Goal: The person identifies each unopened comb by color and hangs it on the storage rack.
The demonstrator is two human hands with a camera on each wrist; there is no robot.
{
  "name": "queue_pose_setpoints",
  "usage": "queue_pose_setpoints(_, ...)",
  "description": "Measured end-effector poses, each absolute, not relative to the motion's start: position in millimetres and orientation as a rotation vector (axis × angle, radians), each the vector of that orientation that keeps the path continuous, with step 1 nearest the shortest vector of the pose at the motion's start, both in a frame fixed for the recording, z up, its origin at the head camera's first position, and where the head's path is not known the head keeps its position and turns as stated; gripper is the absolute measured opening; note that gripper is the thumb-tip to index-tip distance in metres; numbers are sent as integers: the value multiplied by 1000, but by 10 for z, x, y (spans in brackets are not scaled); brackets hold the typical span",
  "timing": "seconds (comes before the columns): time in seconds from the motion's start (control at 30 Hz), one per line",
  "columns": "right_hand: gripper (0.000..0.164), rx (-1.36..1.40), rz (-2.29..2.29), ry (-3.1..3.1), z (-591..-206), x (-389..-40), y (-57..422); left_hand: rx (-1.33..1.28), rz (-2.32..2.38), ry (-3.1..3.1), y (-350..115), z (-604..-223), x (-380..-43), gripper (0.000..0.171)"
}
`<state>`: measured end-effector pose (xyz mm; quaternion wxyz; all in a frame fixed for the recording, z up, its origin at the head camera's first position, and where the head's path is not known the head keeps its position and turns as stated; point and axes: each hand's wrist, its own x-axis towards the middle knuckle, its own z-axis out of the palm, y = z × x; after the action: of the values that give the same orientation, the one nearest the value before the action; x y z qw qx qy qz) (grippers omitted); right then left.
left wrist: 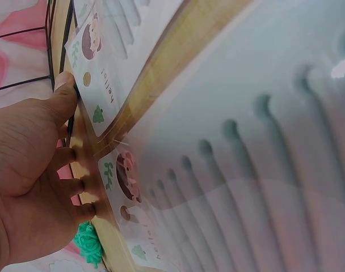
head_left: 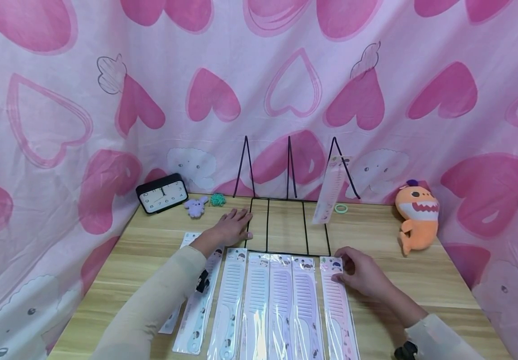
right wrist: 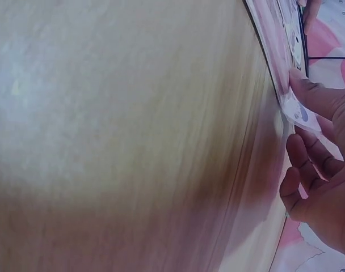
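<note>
Several combs in clear packets lie in a row along the table's front. Pale blue combs (head_left: 228,310) are at the left, purple combs (head_left: 281,300) in the middle and a pink comb (head_left: 336,305) at the right end. My right hand (head_left: 364,272) pinches the top corner of the pink comb's packet between thumb and fingers. My left hand (head_left: 230,227) lies with fingers extended at the left side of a black wire rack (head_left: 267,225). On the rack's right upright hangs another packeted pink comb (head_left: 329,192). In the left wrist view, blue comb packets (left wrist: 127,187) lie close beside the hand.
At the back left stand a black-framed clock (head_left: 163,194), a small purple toy (head_left: 195,206) and a green ball (head_left: 217,199). A pale green ring (head_left: 341,208) lies right of the rack. An orange shark plush (head_left: 417,215) sits at the right, before a heart-patterned curtain (head_left: 213,95).
</note>
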<state>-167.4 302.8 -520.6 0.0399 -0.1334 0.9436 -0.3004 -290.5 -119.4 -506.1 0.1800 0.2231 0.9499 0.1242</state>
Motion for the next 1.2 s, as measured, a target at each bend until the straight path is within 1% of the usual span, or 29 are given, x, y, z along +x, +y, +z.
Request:
queue_pose_setpoints(0.3,53,-378,-1086,2897,-5121,-1653,2987,633,347,2689,-1209,-5059,-2910,76)
queue_pose_setpoints(0.43,55,-326,-1166,2884,-5081,-1665,2991,629,404,2681,-1216,-5064,-2894,78)
queue_pose_setpoints(0.6,59,-262,-1281,2843,-5019,-1670,3011,631,369,2687,-1200,-5025,-2873,76)
queue_pose_setpoints(0.67,60,-281,-1332,2838,-4988,-1673,3014,633,395,2689,-1213,-5069,-2892,77)
queue_pose_setpoints(0.9,65,-426,-1493,2882,-4827,-1662,2993,630,335,2699,-1196,-5049,-2880,76)
queue_pose_setpoints(1.2,66,-468,-1559,2971,-4519,-1611,2950,630,396,2687,-1223,-5136,-2935,79)
